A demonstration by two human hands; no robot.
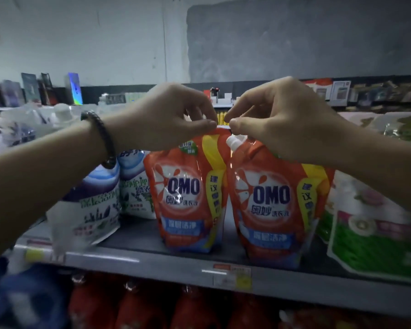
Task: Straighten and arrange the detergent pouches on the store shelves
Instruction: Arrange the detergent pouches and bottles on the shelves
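Note:
Two red OMO detergent pouches stand upright side by side on the grey shelf (138,236). My left hand (166,117) pinches the top edge of the left OMO pouch (188,198) between thumb and fingers. My right hand (278,119) pinches the top of the right OMO pouch (271,205), just above its white spout. The two hands nearly touch at the fingertips. I wear a dark braided bracelet on the left wrist.
White and purple pouches (97,210) stand left of the OMO pair, one leaning forward. Green and white pouches (375,238) stand to the right. Red packs (199,307) fill the shelf below. A price tag (231,276) sits on the shelf rail.

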